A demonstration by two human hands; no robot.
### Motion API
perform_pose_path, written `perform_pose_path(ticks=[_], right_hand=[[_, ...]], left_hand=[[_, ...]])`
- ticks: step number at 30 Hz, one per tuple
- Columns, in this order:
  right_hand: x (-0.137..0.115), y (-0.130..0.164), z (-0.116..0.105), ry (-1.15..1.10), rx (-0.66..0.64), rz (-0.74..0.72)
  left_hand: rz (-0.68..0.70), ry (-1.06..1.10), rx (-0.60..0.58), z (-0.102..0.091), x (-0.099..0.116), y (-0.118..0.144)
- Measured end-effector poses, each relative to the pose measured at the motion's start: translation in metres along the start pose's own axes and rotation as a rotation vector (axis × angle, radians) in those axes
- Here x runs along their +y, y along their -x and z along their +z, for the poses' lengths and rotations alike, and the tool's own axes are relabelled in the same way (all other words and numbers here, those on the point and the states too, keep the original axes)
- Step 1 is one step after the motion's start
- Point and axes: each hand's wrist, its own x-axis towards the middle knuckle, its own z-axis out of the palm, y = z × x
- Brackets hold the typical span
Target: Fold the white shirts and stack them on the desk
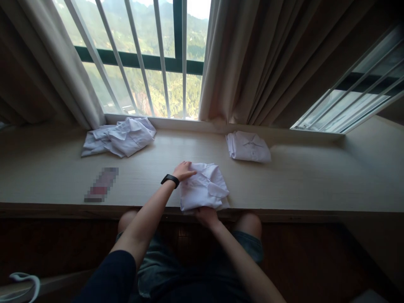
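Note:
A folded white shirt (205, 187) lies on the pale wooden ledge (299, 185) near its front edge. My left hand (184, 170), with a black band on the wrist, presses on the shirt's far left corner. At the near edge my right hand (205, 214) grips the shirt's lower hem from below, fingers partly hidden under the cloth.
A crumpled heap of white shirts (121, 136) lies at the back left by the window. A neatly folded white shirt (248, 146) rests at the back right. A blurred flat red object (101, 184) lies on the left. Curtains (268, 63) hang behind.

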Motion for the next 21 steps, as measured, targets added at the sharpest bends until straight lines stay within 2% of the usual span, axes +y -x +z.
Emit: perform_pose_path(ticks=[2, 4, 6, 8, 11, 14, 17, 19, 21], right_hand=[[-0.001, 0.025, -0.006, -0.174, 0.031, 0.078], [-0.009, 0.045, -0.006, -0.564, 0.129, 0.265], [-0.021, 0.054, 0.0, -0.945, 0.196, 0.498], [-0.032, 0.051, 0.007, -1.14, 0.204, 0.665], [-0.034, 0.033, 0.008, -1.096, 0.224, 0.768], [-0.017, 0.009, -0.009, -0.967, 0.229, 0.779], [0.01, -0.016, -0.041, -0.832, 0.275, 0.694], [0.028, -0.027, -0.061, -0.674, 0.313, 0.623], [0.044, -0.031, -0.078, -0.493, 0.297, 0.561]], left_hand=[[-0.046, 0.041, -0.095, -0.008, -0.018, -0.014], [-0.066, 0.066, -0.124, -0.01, -0.031, -0.021], [-0.09, 0.081, -0.121, -0.01, -0.04, -0.025], [-0.114, 0.088, -0.11, -0.008, -0.045, -0.027], [-0.164, 0.093, -0.125, -0.009, -0.052, -0.021], [-0.222, 0.111, -0.159, -0.011, -0.058, 0.001], [-0.255, 0.148, -0.179, -0.011, -0.061, 0.04], [-0.266, 0.176, -0.24, -0.009, -0.059, 0.068], [-0.266, 0.181, -0.285, -0.006, -0.054, 0.089]])
